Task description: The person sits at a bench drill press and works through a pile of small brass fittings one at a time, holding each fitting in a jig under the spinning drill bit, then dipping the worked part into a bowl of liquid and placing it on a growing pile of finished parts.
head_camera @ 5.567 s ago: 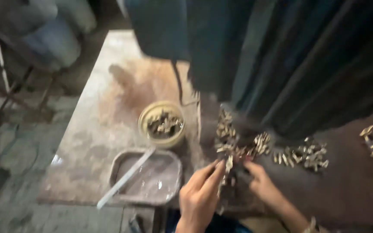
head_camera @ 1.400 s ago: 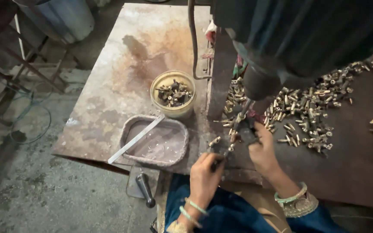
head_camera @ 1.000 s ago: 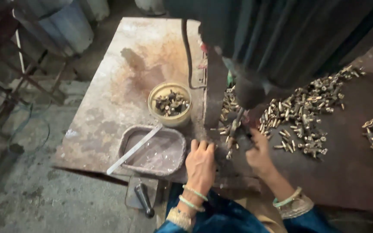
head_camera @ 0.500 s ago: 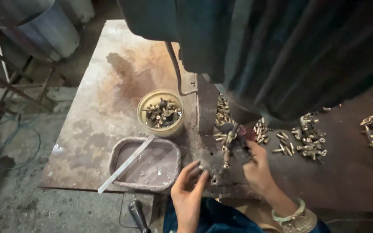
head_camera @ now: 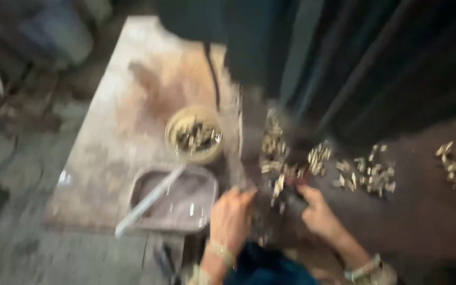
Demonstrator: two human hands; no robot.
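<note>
Head view: left hand point(head_camera: 232, 214) and right hand point(head_camera: 319, 214) flank brass parts point(head_camera: 278, 184).

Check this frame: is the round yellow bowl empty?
No, the round yellow bowl holds a small heap of brass-coloured metal pieces.

Left hand point(head_camera: 231, 216): moved up from the table's near edge, where it sat half a second earlier, to just beside the small brass parts point(head_camera: 278, 169) under the machine.
Right hand point(head_camera: 320, 214): shifted slightly; fingertips stayed at the near edge of the brass heap.
Grip: blur prevented telling whether either hand held a piece.
View: camera swung; picture went from fairly sharp to heavily smeared.
Framing: round tin point(head_camera: 195, 139) and grey tray point(head_camera: 174, 200) sat more central than a second before.
</note>
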